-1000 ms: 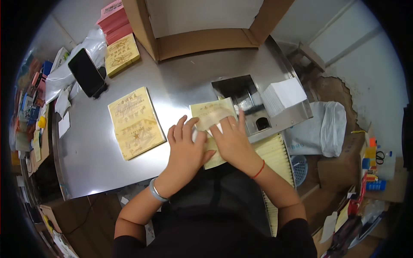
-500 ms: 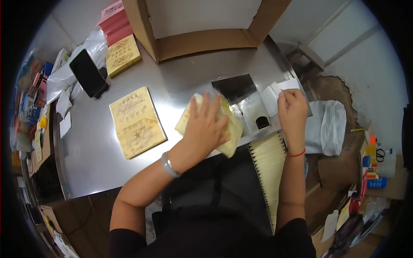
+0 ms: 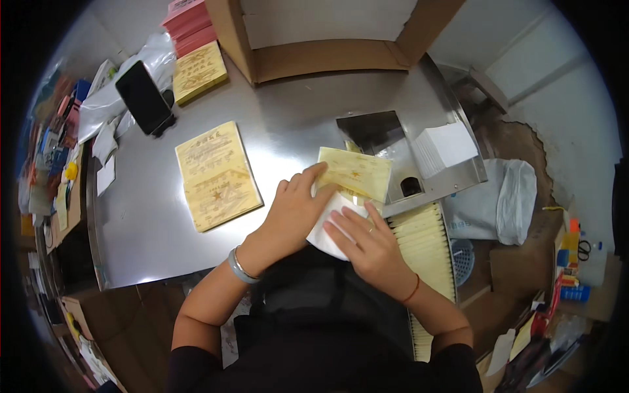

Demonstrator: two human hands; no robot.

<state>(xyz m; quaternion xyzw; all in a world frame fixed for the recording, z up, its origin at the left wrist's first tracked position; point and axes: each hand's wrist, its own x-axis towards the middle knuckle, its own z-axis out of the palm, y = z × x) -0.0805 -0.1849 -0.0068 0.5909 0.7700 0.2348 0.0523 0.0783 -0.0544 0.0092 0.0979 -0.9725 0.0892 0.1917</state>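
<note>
Where fingers [image 3: 354, 228] rest, white paper [image 3: 321, 241], yellow sheet [image 3: 359, 169]

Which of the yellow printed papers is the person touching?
The rightmost yellow paper, near the loose white paper; one yellow stack lies left, another by the pink stack, both untouched.

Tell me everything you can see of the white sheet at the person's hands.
The white sheet is plain, with no marks visible, and looks like paper. It is set at a slant just on the near side of the yellow sheet, its near end over the person's dark clothing. The right hand has its fingers spread across the top, covering much of it; the left hand is at its far left edge. Whether it is folded or layered is unclear.
</note>
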